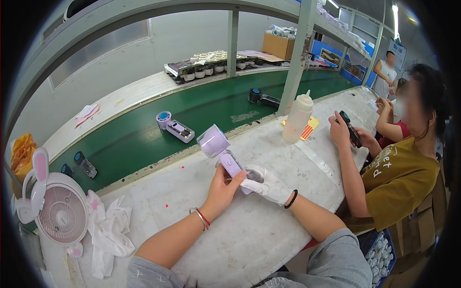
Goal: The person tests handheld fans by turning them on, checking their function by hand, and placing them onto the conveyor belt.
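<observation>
Handheld fan [230,162] over worktable [230,249], conveyor belt [216,103] behind. Squeeze bottle [297,119] stands right, desk fan [62,218] left, cloth [113,233] just beside it.

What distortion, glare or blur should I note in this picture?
Head view: corners black out and the shelf rail bows; head view: the ceiling tube light glares near the upper right; head view: the held purple fan looks fairly clear, while the nearest co-worker's face is blurred.

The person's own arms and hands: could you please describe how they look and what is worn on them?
The left hand is bare, with a silver bangle and a thin red band. The right hand wears a white glove and a black beaded bracelet. Both sleeves are grey.
</observation>
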The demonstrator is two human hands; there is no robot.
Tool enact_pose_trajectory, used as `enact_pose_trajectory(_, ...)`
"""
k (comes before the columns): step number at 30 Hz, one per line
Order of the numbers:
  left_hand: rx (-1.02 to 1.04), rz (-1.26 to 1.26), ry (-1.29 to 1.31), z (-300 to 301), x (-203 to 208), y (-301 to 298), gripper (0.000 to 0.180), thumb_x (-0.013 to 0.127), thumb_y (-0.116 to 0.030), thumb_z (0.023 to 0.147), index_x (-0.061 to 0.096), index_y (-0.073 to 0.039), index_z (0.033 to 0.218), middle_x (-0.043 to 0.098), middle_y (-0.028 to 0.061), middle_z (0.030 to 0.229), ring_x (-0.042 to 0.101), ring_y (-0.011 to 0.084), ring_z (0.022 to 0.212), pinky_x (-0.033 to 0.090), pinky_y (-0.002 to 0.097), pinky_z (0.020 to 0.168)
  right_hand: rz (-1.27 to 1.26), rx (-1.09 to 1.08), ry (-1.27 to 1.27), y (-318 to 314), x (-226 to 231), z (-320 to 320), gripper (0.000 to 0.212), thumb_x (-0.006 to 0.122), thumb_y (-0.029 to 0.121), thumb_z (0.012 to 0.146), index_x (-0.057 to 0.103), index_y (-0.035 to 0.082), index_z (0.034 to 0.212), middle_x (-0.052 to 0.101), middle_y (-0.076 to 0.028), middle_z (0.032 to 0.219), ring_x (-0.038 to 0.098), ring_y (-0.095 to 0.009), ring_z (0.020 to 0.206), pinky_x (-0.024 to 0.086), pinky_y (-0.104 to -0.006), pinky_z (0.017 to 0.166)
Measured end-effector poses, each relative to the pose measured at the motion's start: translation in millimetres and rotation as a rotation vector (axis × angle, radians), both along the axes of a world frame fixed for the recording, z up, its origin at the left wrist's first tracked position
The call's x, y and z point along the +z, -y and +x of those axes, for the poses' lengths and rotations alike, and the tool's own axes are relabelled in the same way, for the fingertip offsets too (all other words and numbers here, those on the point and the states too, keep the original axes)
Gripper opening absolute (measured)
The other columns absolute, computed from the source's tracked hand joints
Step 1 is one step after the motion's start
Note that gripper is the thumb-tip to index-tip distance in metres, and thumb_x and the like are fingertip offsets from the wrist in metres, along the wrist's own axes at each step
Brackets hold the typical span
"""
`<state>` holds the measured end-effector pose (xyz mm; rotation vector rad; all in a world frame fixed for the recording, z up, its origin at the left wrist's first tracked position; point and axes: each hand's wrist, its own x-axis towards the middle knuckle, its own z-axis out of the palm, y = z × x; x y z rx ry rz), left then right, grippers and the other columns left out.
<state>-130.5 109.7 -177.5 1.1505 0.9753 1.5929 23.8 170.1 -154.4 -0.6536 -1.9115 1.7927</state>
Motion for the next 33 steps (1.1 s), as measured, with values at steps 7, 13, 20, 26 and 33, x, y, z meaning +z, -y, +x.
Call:
enact_pose_trajectory(7,-0.065,-0.125,0.082,-1,7,1,0.038,0.05,-0.027,0.094,0.043,-0.001,0.121,0.053,0.0032,0.104,0.051,0.0099,0.093,0.042,0.0255,0.083,-0.103,-0.112,-0.043,-21,-15,12,0.037,0.054,0.027,0.092,0.05,0.003,0.119,0.059,-0.003,0.096,0.056,-0.009,0.083,0.048,-0.0244,0.069)
enact_pose_trajectory(13,-0.145,-0.171,0.023,-5,3,4,0.039,0.044,-0.032,0.096,0.045,-0.002,0.122,0.054,0.0015,0.103,0.05,0.0073,0.092,0.042,0.0248,0.084,-0.011,-0.185,-0.129,-15,-12,-1,0.04,0.048,0.028,0.094,0.046,0.003,0.125,0.056,-0.005,0.107,0.054,-0.012,0.096,0.046,-0.0269,0.082)
enact_pose_trajectory(20,-0.839,-0.348,0.502,-17,6,6,0.046,0.027,-0.038,0.098,0.041,-0.004,0.127,0.055,0.0131,0.11,0.056,0.0202,0.097,0.046,0.0353,0.086,-0.139,-0.268,-0.391,-18,4,6,0.062,0.063,0.02,0.083,0.032,0.006,0.136,0.05,-0.007,0.125,0.05,-0.016,0.111,0.041,-0.0317,0.094)
enact_pose_trajectory(26,-0.823,-0.422,0.427,-13,17,6,0.049,0.022,-0.04,0.098,0.039,-0.005,0.129,0.053,0.0187,0.117,0.06,0.0232,0.092,0.049,0.0353,0.08,0.217,-0.45,-0.363,-10,19,10,0.079,0.076,0.007,0.067,0.033,0.005,0.133,0.047,-0.009,0.128,0.05,-0.016,0.11,0.042,-0.0309,0.094)
enact_pose_trajectory(33,-0.464,-0.372,0.042,-8,11,2,0.054,0.025,-0.043,0.098,0.052,0.001,0.112,0.063,0.0161,0.093,0.062,0.0218,0.075,0.051,0.0328,0.07,0.537,-0.404,-0.386,-3,15,13,0.09,0.082,0.009,0.062,0.028,0.005,0.134,0.043,-0.012,0.131,0.047,-0.019,0.115,0.039,-0.0321,0.098)
